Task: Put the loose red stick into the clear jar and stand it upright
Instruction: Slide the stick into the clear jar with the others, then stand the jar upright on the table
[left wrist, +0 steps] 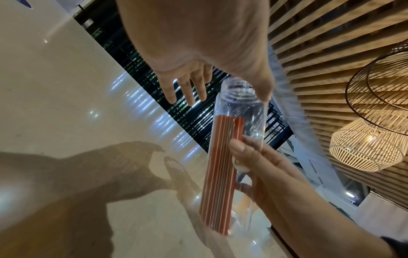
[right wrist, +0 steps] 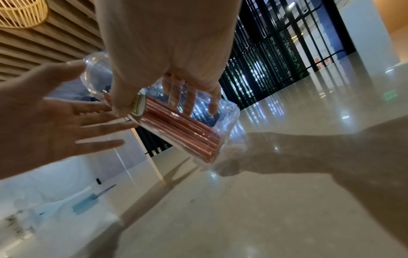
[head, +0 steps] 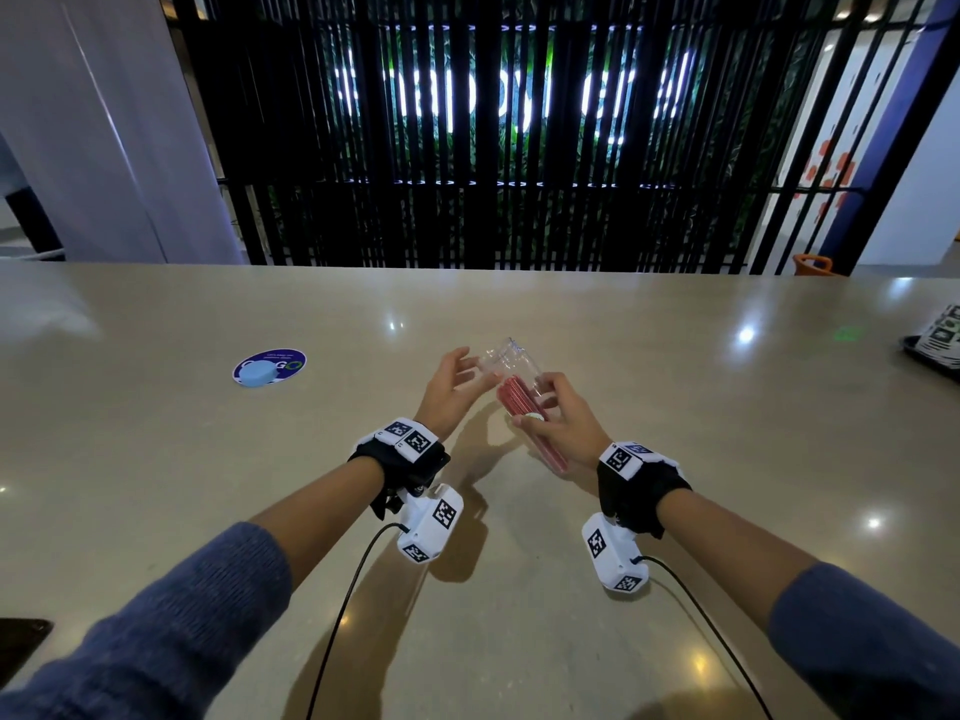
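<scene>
- Right now the clear jar (head: 511, 379) is held tilted above the worktop (head: 675, 407), its open mouth pointing up and away from the person and its base toward them.
- A bundle of red sticks (head: 524, 413) lies inside the jar along its lower side, slanted with the jar rather than upright; from the left wrist view the sticks (left wrist: 219, 174) fill most of the length below the neck.
- I cannot tell any single loose stick from the rest of the bundle.
- The right hand (head: 563, 420) grasps the jar around its middle, thumb on the near side and fingers (right wrist: 189, 103) wrapped over the far side of the clear wall (right wrist: 227, 113).
- The left hand (head: 452, 387) is released, fingers spread and nearly straight, palm turned toward the jar's neck; in the left wrist view its thumb tip sits at the threaded mouth (left wrist: 240, 94), though whether it truly touches is unclear.
- A round blue lid (head: 258, 376) rests on a circular sticker (head: 285, 358) on the worktop, well apart to the left of both hands.
- Both wrists carry white camera housings with black cables trailing back toward the person, and blue knit sleeves cover the forearms.
- At the far right edge of the worktop a dark tray (head: 930, 350) with printed marker cards is partly in view.
</scene>
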